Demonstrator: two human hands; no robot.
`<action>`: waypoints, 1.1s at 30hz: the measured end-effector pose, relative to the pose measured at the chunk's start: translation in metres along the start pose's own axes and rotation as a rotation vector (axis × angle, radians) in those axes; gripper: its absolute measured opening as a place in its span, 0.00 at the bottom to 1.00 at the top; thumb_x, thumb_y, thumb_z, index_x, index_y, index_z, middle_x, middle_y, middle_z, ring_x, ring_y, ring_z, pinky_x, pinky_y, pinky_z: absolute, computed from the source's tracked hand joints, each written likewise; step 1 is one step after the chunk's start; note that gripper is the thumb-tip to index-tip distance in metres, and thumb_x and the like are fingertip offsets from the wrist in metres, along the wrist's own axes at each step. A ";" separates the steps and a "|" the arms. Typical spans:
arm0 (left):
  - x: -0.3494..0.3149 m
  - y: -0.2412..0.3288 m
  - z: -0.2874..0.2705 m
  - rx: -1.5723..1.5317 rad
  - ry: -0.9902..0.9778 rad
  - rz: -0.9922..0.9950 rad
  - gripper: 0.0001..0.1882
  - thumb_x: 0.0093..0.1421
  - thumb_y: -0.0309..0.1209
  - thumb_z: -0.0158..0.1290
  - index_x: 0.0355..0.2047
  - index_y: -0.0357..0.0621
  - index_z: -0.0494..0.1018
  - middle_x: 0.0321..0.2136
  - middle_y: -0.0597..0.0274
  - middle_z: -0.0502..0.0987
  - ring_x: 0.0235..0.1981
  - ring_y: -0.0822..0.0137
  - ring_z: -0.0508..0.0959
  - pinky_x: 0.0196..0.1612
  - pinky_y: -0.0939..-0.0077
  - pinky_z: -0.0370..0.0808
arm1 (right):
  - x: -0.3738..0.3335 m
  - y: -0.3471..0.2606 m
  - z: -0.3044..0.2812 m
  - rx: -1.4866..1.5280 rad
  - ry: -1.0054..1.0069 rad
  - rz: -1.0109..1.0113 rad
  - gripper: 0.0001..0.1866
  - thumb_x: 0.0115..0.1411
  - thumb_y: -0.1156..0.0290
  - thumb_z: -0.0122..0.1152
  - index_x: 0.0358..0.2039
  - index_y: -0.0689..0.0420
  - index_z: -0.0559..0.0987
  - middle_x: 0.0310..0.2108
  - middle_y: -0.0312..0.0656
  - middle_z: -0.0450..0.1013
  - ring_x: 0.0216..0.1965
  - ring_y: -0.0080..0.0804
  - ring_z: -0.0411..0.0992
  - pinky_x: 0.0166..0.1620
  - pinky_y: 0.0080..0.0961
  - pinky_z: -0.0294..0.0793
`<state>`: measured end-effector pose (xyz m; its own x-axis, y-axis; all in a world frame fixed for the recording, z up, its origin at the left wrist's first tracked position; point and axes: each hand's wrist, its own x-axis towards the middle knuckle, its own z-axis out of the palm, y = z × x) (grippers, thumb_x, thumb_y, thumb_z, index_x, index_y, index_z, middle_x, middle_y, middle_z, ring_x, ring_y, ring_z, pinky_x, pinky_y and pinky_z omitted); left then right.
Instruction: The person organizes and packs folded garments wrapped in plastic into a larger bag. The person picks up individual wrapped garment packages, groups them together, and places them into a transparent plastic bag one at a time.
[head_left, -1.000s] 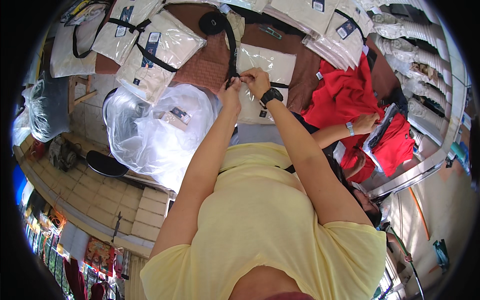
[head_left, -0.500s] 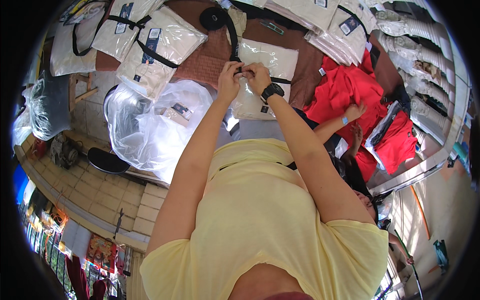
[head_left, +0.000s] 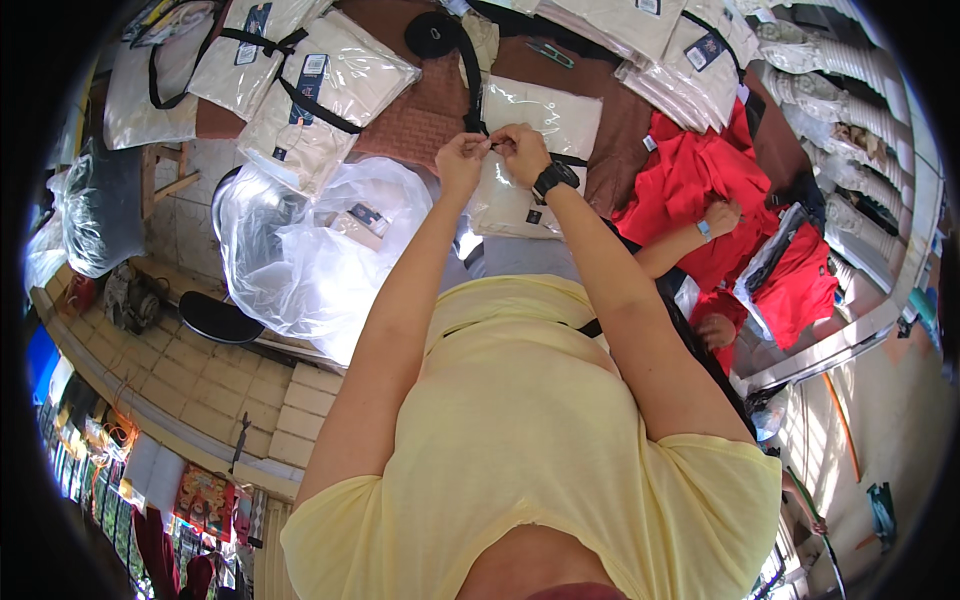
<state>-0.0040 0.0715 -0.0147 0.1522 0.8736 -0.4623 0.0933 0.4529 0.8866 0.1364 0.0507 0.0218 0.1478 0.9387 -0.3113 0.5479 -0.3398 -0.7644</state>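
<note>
A bundle of cream garments in clear plastic (head_left: 540,110) lies in front of me, with a black strap (head_left: 572,160) across it. My left hand (head_left: 462,160) pinches the strap near the bundle's left edge. Close beside it, my right hand (head_left: 520,155), with a black watch at the wrist, is closed on the same strap. The fingertips of both hands almost meet, and the exact loop between them is too small to make out. From the hands the strap runs up to a black roll (head_left: 430,36) at the far side.
Strapped cream packages (head_left: 330,75) lie at the left, more (head_left: 690,60) at the far right. A clear plastic bag (head_left: 310,250) bulges nearer left. Green thread snips (head_left: 550,53) rest on the brown cloth. At right, a co-worker's hand (head_left: 722,217) touches red garments (head_left: 690,170).
My hands stay at the strap, with the left fingers drawn slightly away from the right. At the right, the co-worker's hands have shifted on the red cloth.
</note>
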 end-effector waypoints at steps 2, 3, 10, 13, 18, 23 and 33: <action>-0.007 0.010 0.005 0.111 0.045 0.081 0.07 0.55 0.25 0.59 0.34 0.35 0.78 0.27 0.60 0.80 0.28 0.74 0.78 0.34 0.82 0.74 | -0.001 0.001 -0.002 -0.017 -0.006 -0.001 0.11 0.51 0.83 0.60 0.37 0.60 0.77 0.33 0.46 0.74 0.33 0.35 0.74 0.39 0.27 0.74; -0.006 0.006 0.003 0.150 0.060 0.126 0.08 0.55 0.25 0.59 0.35 0.35 0.78 0.27 0.60 0.80 0.28 0.74 0.78 0.34 0.81 0.74 | 0.001 -0.003 -0.002 0.058 0.003 0.003 0.12 0.50 0.84 0.58 0.36 0.60 0.75 0.31 0.46 0.73 0.33 0.36 0.74 0.39 0.29 0.74; -0.008 -0.007 0.007 0.250 0.092 0.256 0.09 0.55 0.27 0.58 0.36 0.38 0.79 0.29 0.56 0.80 0.31 0.68 0.79 0.37 0.76 0.74 | 0.004 -0.004 0.001 0.178 0.006 -0.010 0.15 0.47 0.87 0.54 0.33 0.58 0.65 0.27 0.46 0.71 0.31 0.43 0.71 0.36 0.35 0.71; -0.007 0.000 0.009 0.363 0.100 0.277 0.07 0.53 0.26 0.58 0.34 0.39 0.79 0.28 0.52 0.79 0.31 0.61 0.79 0.38 0.71 0.74 | 0.005 0.001 0.001 0.080 0.032 -0.068 0.14 0.49 0.88 0.53 0.34 0.59 0.64 0.28 0.45 0.71 0.31 0.40 0.72 0.36 0.32 0.72; 0.001 0.008 0.008 0.584 0.048 0.311 0.05 0.52 0.25 0.57 0.30 0.38 0.78 0.27 0.49 0.77 0.29 0.54 0.78 0.36 0.66 0.73 | 0.002 -0.002 0.000 0.021 0.065 -0.116 0.14 0.51 0.87 0.54 0.33 0.59 0.62 0.28 0.47 0.71 0.32 0.45 0.72 0.36 0.34 0.71; 0.018 -0.019 -0.007 0.420 -0.093 0.214 0.03 0.55 0.26 0.56 0.31 0.41 0.77 0.26 0.62 0.76 0.26 0.68 0.75 0.31 0.71 0.71 | 0.002 -0.006 0.000 0.041 0.047 -0.162 0.14 0.49 0.87 0.55 0.33 0.58 0.63 0.26 0.47 0.70 0.33 0.51 0.68 0.36 0.42 0.66; 0.025 -0.013 -0.018 -0.195 -0.430 -0.543 0.09 0.61 0.38 0.51 0.39 0.53 0.75 0.30 0.75 0.74 0.30 0.79 0.70 0.33 0.82 0.65 | -0.003 -0.008 -0.008 0.046 0.033 -0.229 0.07 0.50 0.82 0.60 0.29 0.61 0.72 0.28 0.47 0.70 0.33 0.46 0.70 0.37 0.35 0.70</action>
<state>-0.0195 0.0906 -0.0378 0.5122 0.3869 -0.7668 0.0941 0.8622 0.4978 0.1382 0.0507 0.0332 0.0508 0.9928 -0.1086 0.5323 -0.1189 -0.8382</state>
